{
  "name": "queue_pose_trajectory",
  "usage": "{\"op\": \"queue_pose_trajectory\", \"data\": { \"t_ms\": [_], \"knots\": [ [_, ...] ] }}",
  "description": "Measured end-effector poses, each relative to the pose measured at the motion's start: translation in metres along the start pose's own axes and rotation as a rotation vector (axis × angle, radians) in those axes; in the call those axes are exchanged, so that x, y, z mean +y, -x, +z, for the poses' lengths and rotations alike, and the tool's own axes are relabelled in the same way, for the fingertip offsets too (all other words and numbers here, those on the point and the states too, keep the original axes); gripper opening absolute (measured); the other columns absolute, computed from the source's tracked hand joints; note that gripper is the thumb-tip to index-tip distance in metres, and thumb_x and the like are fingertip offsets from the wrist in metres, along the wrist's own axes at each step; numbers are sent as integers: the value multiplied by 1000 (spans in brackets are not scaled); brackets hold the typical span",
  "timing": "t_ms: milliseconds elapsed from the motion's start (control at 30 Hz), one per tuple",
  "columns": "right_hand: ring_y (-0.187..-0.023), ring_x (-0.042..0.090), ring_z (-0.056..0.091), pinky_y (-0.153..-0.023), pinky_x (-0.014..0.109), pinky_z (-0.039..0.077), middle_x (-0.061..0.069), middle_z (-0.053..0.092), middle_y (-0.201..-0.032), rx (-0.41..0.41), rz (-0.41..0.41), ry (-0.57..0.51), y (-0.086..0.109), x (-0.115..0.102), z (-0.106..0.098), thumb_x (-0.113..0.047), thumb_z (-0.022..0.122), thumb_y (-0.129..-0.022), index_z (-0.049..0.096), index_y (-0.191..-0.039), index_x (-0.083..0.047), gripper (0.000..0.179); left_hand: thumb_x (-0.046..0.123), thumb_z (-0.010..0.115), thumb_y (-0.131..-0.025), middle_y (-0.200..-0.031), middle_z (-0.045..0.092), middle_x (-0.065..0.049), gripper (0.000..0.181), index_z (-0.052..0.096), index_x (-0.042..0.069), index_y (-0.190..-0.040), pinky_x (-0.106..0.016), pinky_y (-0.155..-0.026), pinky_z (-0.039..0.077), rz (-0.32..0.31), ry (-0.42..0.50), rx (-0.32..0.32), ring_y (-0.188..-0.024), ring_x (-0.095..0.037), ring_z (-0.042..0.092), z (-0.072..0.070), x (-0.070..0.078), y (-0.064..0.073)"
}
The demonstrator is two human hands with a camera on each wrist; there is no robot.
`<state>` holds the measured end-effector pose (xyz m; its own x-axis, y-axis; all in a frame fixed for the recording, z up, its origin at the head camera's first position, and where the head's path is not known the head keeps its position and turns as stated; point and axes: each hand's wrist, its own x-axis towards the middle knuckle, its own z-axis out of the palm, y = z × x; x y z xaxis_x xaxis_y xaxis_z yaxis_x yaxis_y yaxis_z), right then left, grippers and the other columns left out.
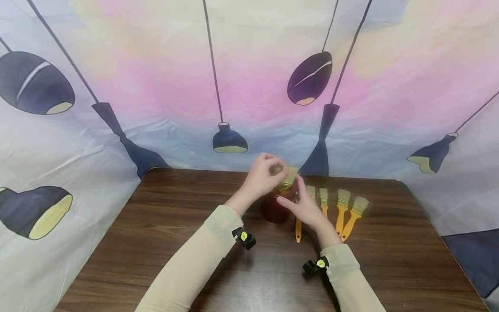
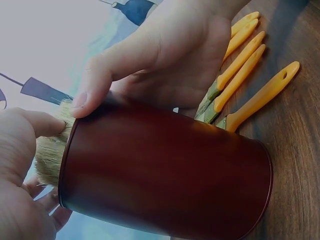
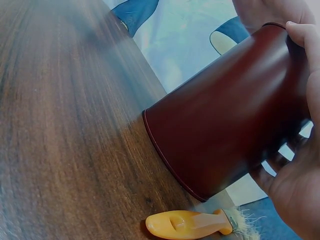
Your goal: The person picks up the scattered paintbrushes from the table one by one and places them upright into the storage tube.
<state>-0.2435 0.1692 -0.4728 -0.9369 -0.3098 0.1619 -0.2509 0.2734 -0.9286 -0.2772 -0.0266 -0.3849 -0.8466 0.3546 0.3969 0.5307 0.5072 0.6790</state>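
A dark red cylindrical cup (image 1: 274, 211) is near the back of the table, between the two hands. My right hand (image 1: 309, 211) grips the cup's far right side, its thumb at the rim in the left wrist view. From the cup's mouth stick the pale bristles of a paintbrush (image 1: 289, 177), handle down inside and mostly hidden. My left hand (image 1: 262, 177) pinches those bristles (image 2: 49, 162) between thumb and fingers. The right wrist view shows the cup's smooth wall (image 3: 230, 115) with its base at the tabletop.
Several yellow-handled paintbrushes (image 1: 341, 214) lie on the dark wooden table (image 1: 163, 242) just right of the cup, bristles away from me. One brush handle (image 3: 182, 225) lies close to the cup's base. A cloth backdrop (image 1: 163, 86) with printed lamps hangs behind the table.
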Motion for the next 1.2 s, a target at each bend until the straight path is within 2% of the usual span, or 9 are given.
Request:
{"op": "queue_pose_trajectory", "data": {
  "t_ms": [167,333,467,567,700,833,967,1033,1200],
  "knots": [
    [-121,32,65,-104,52,50,15,50,-126,-3,-5,-7,0,0,-1,-30,77,-104,11,-175,-26,97,24,75,-104,-130,65,-15,22,80,8,-118,-51,-101,51,4,39,26,-123,-30,60,-1,1,3],
    [-122,32,63,-109,55,48,16,51,-131,5,-3,-9,1,-1,0,-28,78,-103,12,-175,-24,97,28,68,-108,-131,68,-13,29,78,7,-126,-52,-102,55,15,99,90,-121,-29,63,-6,-3,7],
    [-126,36,58,-114,60,44,19,50,-141,5,-1,-2,1,-4,3,-28,78,-103,14,-175,-22,97,29,67,-109,-130,69,-13,31,75,6,-128,-51,-98,58,-22,165,165,-119,-29,67,-12,-14,15],
    [-130,38,54,-118,64,40,22,39,-155,0,-3,16,2,-6,4,-28,77,-103,12,-175,-17,97,28,68,-109,-129,72,-12,34,72,4,-132,-49,-97,58,-60,207,218,-119,-29,68,-17,-25,24],
    [-130,38,54,-116,63,42,21,24,-167,-2,-6,38,3,-7,5,-27,77,-103,11,-175,-14,98,27,69,-109,-131,73,-14,36,70,4,-136,-50,-105,54,-112,294,238,-123,-29,68,-22,-39,37],
    [-143,41,51,-118,61,42,21,30,-170,-40,-24,-49,4,-8,10,-22,78,-103,12,-175,-17,98,21,69,-108,-134,72,-17,34,69,3,-136,-49,-109,52,-148,415,255,-124,-30,67,-22,-54,52],
    [-155,45,40,-123,63,34,24,34,-171,-71,-28,-143,5,-10,17,-19,77,-103,20,-167,-13,86,12,66,-107,-140,67,-24,36,64,-3,-140,-42,-110,52,-120,536,262,-128,-33,65,-19,-66,65],
    [-155,47,41,-123,64,35,27,38,-168,-80,-28,-160,5,-10,21,-18,76,-103,23,-160,-10,78,13,63,-106,-143,65,-26,41,62,-5,-143,-37,-110,51,-91,575,248,-130,-32,62,-18,-71,71],
    [-156,46,38,-124,65,32,26,40,-166,-83,-35,-173,5,-10,25,-18,75,-103,25,-154,-8,72,19,60,-98,-147,60,-27,58,55,-7,-150,-33,-104,50,-10,608,206,-125,-26,61,-16,-79,79]
  ]
}}
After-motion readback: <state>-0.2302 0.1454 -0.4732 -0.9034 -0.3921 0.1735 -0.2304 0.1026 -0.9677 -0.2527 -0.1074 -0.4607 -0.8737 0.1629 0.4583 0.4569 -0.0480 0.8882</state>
